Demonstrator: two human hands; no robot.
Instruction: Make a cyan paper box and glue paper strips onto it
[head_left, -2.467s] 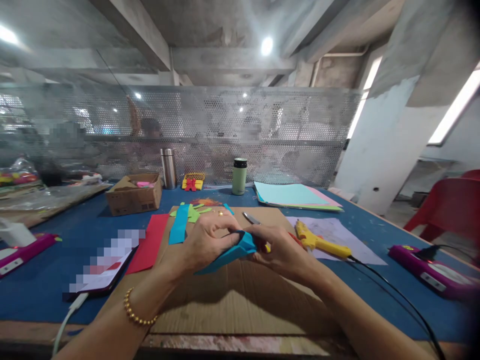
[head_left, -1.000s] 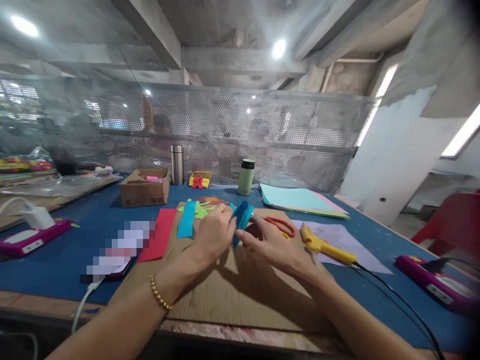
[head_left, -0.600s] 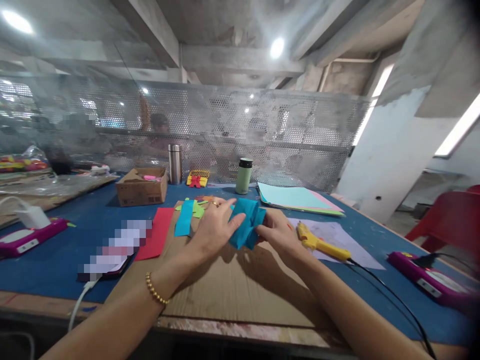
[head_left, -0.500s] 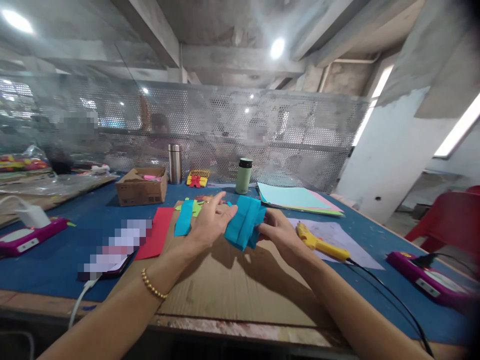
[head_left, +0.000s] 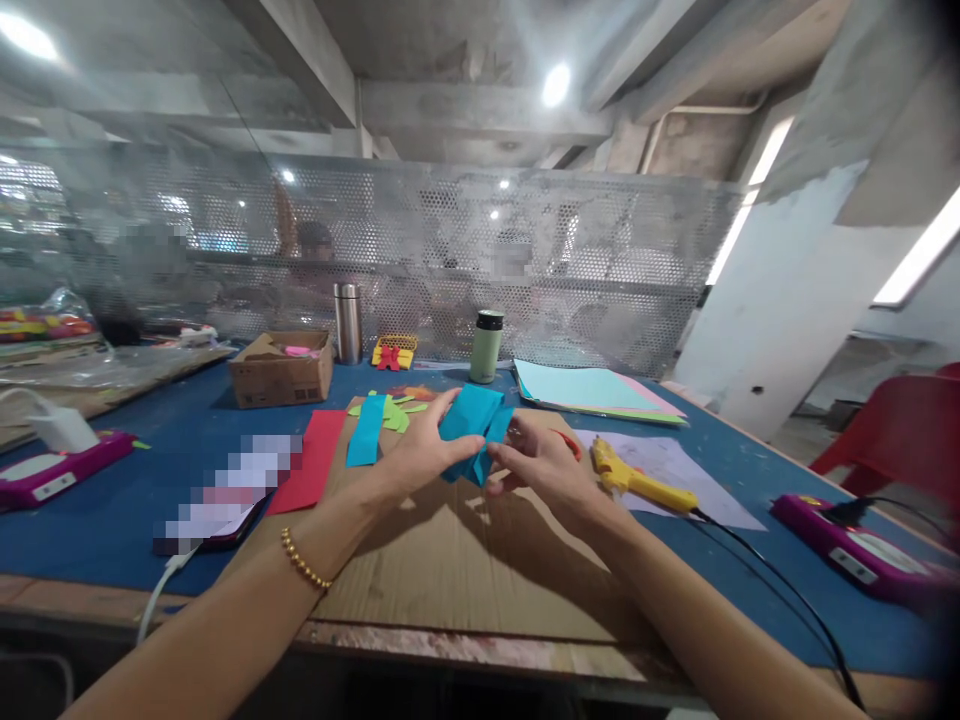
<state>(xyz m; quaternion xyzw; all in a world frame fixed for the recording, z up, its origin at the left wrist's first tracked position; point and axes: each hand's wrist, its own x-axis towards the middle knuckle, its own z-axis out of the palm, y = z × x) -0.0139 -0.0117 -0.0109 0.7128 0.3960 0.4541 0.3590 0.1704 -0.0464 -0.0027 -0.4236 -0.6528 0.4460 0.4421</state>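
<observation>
While we look down from the head view, our left hand (head_left: 420, 455) and right hand (head_left: 536, 465) both pinch the folded blue paper (head_left: 472, 425) — held just above the cardboard (head_left: 465, 560). Blue strip (head_left: 366, 430) lies left of it; glue gun (head_left: 637, 482) sits right, near our right hand — untouched.

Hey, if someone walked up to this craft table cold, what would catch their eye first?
Dead centre, the left hand and right hand pinch a folded blue paper above a cardboard sheet. To the right lies a yellow glue gun; to the left, a red paper on the blue table.
</observation>
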